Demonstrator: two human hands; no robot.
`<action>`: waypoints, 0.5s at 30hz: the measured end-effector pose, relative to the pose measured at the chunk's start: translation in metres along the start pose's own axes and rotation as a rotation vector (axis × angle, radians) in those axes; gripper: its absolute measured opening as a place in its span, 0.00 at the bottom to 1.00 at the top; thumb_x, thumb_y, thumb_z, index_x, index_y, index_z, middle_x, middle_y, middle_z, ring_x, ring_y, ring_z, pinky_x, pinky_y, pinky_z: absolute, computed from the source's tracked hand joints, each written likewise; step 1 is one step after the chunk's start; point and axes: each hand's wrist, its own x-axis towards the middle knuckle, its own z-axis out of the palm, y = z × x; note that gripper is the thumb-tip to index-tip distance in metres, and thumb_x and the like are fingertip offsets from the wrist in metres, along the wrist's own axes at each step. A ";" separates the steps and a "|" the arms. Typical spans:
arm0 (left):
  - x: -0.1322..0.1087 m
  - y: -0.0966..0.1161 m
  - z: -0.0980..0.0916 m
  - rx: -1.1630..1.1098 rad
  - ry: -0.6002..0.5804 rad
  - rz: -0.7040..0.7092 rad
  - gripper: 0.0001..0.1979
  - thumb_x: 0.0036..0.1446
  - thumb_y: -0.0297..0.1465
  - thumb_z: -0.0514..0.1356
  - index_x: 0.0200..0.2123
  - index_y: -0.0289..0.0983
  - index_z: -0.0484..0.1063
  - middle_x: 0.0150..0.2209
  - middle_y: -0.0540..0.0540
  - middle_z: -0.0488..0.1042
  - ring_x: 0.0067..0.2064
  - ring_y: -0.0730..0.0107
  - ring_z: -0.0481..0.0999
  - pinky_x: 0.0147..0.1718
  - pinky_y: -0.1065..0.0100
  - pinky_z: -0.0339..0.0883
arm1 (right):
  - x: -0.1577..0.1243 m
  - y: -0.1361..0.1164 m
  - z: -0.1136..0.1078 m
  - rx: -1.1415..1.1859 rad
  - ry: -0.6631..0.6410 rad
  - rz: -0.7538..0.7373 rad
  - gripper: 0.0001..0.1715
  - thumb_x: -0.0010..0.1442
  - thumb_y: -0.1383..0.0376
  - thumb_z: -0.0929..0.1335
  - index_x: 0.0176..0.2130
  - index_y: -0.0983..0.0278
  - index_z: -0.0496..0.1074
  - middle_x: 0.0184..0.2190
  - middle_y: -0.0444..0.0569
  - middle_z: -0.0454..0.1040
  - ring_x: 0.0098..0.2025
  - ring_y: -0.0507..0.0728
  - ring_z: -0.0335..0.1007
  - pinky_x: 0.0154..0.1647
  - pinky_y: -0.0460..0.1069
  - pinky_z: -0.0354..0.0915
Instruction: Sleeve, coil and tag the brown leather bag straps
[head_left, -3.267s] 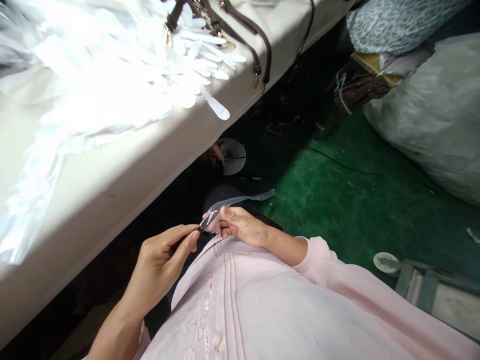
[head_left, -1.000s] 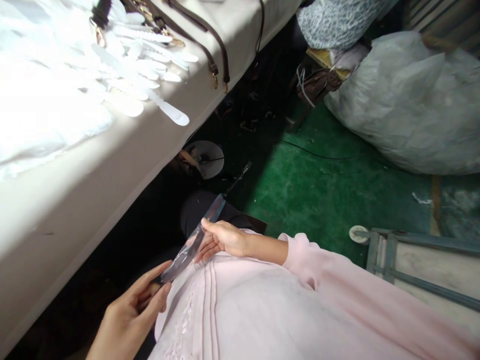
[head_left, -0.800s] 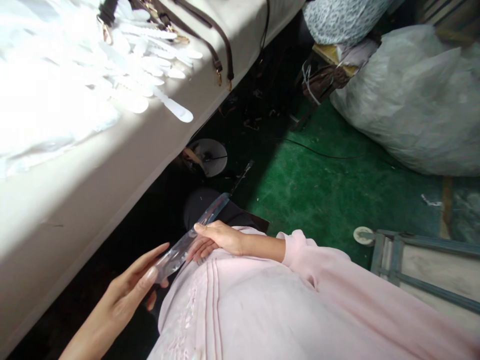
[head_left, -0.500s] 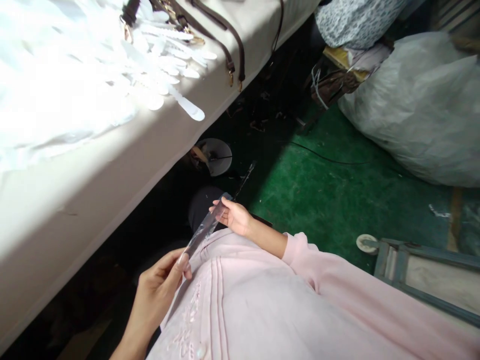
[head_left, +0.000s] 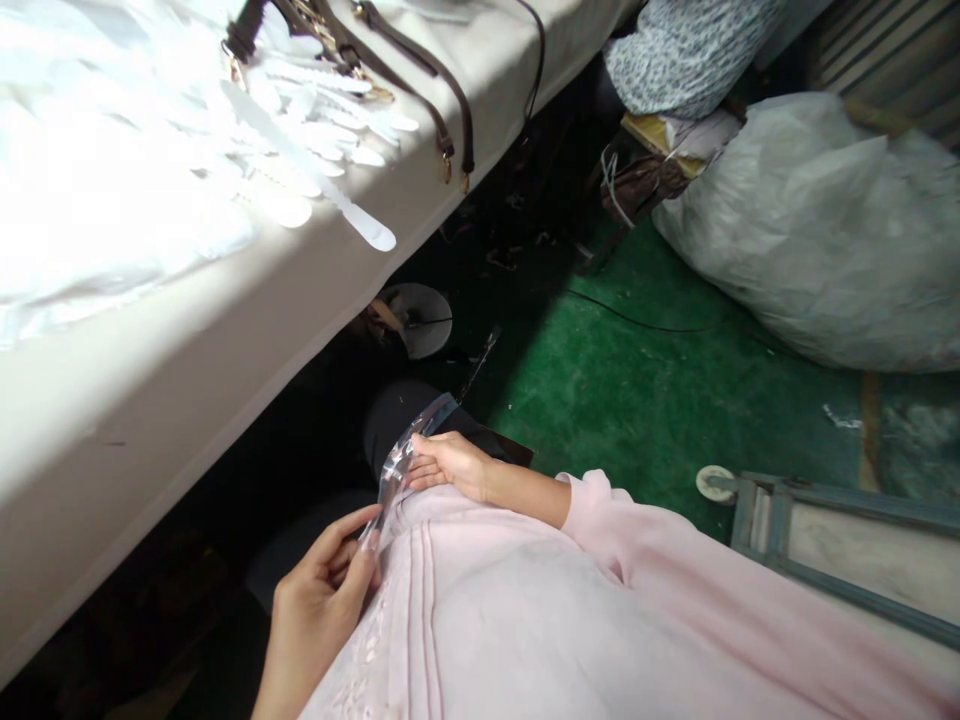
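A narrow strip of clear plastic film (head_left: 390,478) runs slantwise between my two hands, in front of my pink top. My left hand (head_left: 322,590) pinches its near end between thumb and fingers. Further along, my right hand (head_left: 450,466) holds the strip with the thumb on top and the fingers curled below. The far end sticks out past my right thumb, and the film looks bent there. Whether anything lies inside the film, I cannot tell.
To the left stands a table with a pale cover (head_left: 187,400), bearing a pile of white strap-shaped pieces (head_left: 367,226) and brown straps (head_left: 459,105) with gold-coloured clasps. A large plastic sack (head_left: 810,230), a wheeled metal frame (head_left: 757,520) and a round whitish container (head_left: 429,320) are on the green floor.
My right hand has come down and a little left along the strip, closer to my left hand. The strip, straight before, is now bowed. My left hand has dropped slightly.
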 end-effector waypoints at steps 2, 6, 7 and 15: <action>0.000 0.005 0.006 -0.014 0.037 0.042 0.23 0.52 0.49 0.65 0.42 0.36 0.77 0.21 0.51 0.72 0.26 0.69 0.71 0.25 0.73 0.65 | 0.001 -0.004 -0.003 0.048 -0.029 0.001 0.19 0.71 0.60 0.64 0.38 0.71 0.76 0.31 0.53 0.80 0.29 0.51 0.76 0.36 0.44 0.72; -0.002 0.012 0.013 -0.051 0.024 0.091 0.17 0.56 0.46 0.64 0.36 0.37 0.74 0.23 0.51 0.72 0.21 0.73 0.64 0.20 0.72 0.57 | 0.005 -0.013 -0.011 0.204 -0.108 -0.016 0.21 0.73 0.59 0.60 0.45 0.70 0.76 0.37 0.54 0.82 0.35 0.51 0.79 0.38 0.44 0.72; -0.003 0.012 0.014 -0.066 0.002 0.096 0.16 0.57 0.45 0.63 0.34 0.37 0.73 0.23 0.51 0.72 0.21 0.74 0.62 0.20 0.71 0.56 | 0.007 -0.014 -0.013 0.244 -0.115 -0.020 0.23 0.73 0.58 0.59 0.45 0.70 0.76 0.38 0.54 0.82 0.35 0.52 0.79 0.37 0.44 0.73; -0.014 0.006 0.009 -0.233 -0.064 0.017 0.17 0.57 0.44 0.65 0.29 0.38 0.68 0.24 0.51 0.70 0.23 0.75 0.63 0.23 0.73 0.58 | 0.024 -0.010 -0.020 0.436 -0.101 -0.050 0.23 0.74 0.63 0.55 0.41 0.70 0.73 0.32 0.51 0.81 0.32 0.51 0.79 0.36 0.44 0.72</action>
